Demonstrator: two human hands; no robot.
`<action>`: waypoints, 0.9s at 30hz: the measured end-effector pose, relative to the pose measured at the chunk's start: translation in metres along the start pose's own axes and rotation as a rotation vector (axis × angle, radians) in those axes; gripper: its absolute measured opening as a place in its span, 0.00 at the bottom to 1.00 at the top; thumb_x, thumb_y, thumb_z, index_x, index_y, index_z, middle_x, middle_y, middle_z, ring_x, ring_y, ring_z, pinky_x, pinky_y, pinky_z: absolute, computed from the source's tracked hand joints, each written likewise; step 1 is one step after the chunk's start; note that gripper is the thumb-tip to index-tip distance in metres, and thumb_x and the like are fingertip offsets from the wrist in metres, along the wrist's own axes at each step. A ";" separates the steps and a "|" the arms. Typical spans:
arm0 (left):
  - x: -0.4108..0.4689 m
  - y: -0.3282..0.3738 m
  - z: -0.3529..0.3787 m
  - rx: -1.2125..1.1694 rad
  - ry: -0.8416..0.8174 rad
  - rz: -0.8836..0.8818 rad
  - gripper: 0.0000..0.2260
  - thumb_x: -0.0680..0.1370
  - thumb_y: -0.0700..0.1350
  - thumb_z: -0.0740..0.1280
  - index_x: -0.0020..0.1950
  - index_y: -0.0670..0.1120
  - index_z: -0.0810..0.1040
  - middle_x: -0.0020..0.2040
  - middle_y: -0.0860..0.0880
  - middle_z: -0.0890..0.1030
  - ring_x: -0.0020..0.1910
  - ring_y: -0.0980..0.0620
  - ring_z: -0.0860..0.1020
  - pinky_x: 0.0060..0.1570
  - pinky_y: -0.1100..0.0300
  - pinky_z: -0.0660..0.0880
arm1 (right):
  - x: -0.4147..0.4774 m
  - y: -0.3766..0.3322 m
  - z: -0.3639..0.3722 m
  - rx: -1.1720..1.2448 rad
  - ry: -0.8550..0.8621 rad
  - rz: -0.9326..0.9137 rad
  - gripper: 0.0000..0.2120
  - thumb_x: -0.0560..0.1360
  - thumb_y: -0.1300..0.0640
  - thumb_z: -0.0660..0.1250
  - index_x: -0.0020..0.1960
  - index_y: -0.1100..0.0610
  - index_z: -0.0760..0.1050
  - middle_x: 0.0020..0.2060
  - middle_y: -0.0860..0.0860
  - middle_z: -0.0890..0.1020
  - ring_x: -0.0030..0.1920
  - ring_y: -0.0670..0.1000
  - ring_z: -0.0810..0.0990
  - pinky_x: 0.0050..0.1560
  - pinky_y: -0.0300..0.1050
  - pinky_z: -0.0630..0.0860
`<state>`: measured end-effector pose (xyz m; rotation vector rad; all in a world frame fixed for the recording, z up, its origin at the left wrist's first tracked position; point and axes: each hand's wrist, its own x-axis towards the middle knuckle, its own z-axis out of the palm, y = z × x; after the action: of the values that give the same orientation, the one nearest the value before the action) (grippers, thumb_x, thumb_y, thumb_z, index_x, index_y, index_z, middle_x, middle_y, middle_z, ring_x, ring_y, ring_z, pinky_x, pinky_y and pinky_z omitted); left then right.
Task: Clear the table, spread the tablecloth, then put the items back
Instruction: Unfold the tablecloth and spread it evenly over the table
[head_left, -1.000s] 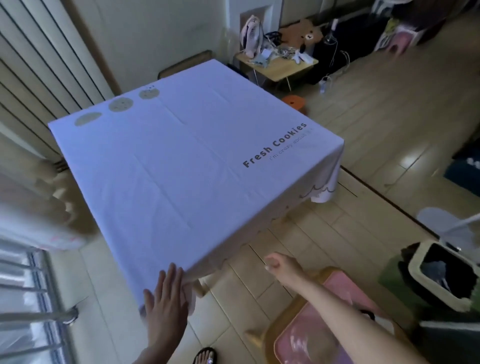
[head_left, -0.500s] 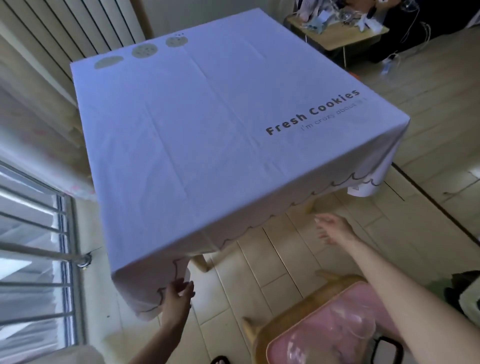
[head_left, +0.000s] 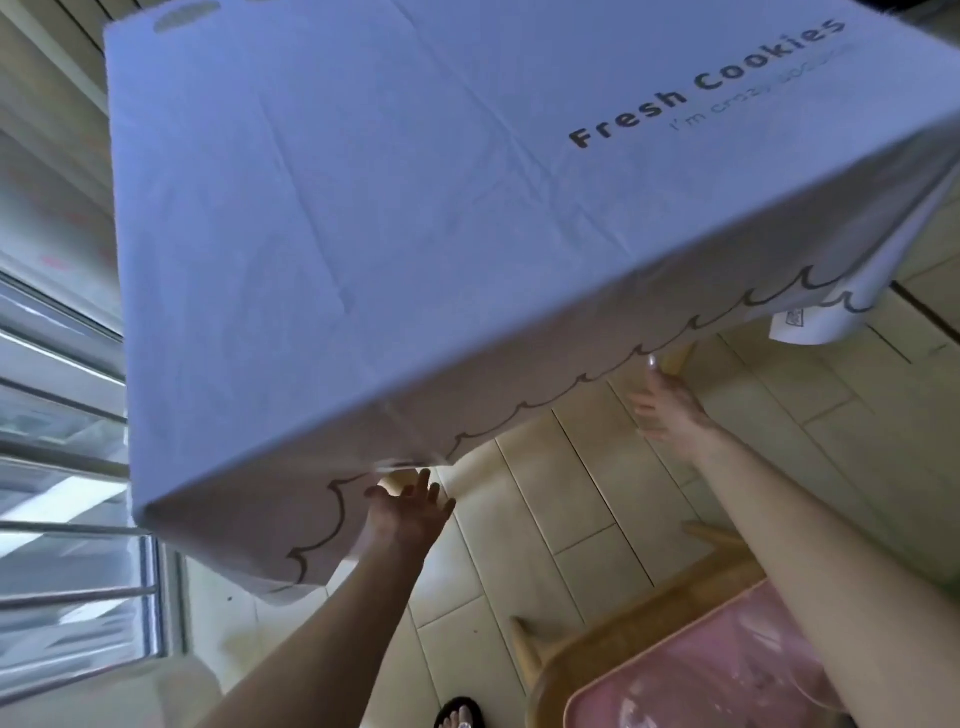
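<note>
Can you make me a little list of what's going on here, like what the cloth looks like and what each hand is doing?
cloth: white tablecloth spread flat over the table, scalloped trim hanging down
words on cloth: "Fresh Cookies"
left hand: open, reaching up at the hanging edge near the corner
right hand: open, fingers stretched toward the trim, holding nothing
beside the person: wooden stool with a pink top
things on the cloth: none visible

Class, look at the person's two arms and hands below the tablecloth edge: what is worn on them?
Both forearms are bare, with no sleeves, watch or bracelet in view. The left hand shows no glove or ring. The right hand is also ungloved, and one fingertip has a long, pale, glossy nail; blur hides finer detail.
</note>
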<state>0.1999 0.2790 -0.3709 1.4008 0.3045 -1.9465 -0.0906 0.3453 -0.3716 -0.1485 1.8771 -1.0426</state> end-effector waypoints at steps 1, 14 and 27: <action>0.004 -0.001 -0.001 -0.068 -0.023 0.000 0.26 0.81 0.57 0.44 0.75 0.46 0.59 0.72 0.54 0.67 0.64 0.57 0.70 0.72 0.51 0.52 | 0.000 0.006 0.007 0.045 -0.013 0.022 0.29 0.80 0.39 0.48 0.74 0.55 0.59 0.66 0.58 0.73 0.66 0.57 0.72 0.61 0.56 0.72; -0.067 -0.066 -0.065 -0.016 0.260 -0.031 0.09 0.80 0.43 0.61 0.40 0.48 0.73 0.42 0.54 0.76 0.51 0.59 0.72 0.62 0.58 0.65 | -0.045 0.036 0.016 0.447 -0.138 0.180 0.19 0.78 0.41 0.58 0.56 0.54 0.74 0.58 0.56 0.79 0.57 0.55 0.76 0.61 0.57 0.71; -0.124 -0.041 -0.079 0.014 0.299 0.102 0.11 0.80 0.47 0.60 0.38 0.51 0.70 0.20 0.58 0.77 0.37 0.61 0.70 0.39 0.58 0.68 | -0.066 -0.027 -0.187 0.920 0.156 -0.101 0.40 0.53 0.59 0.77 0.66 0.56 0.74 0.60 0.56 0.79 0.59 0.57 0.78 0.55 0.58 0.74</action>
<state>0.2509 0.4035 -0.2980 1.6842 0.3501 -1.6591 -0.2090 0.4732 -0.2728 0.3867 1.3544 -1.9181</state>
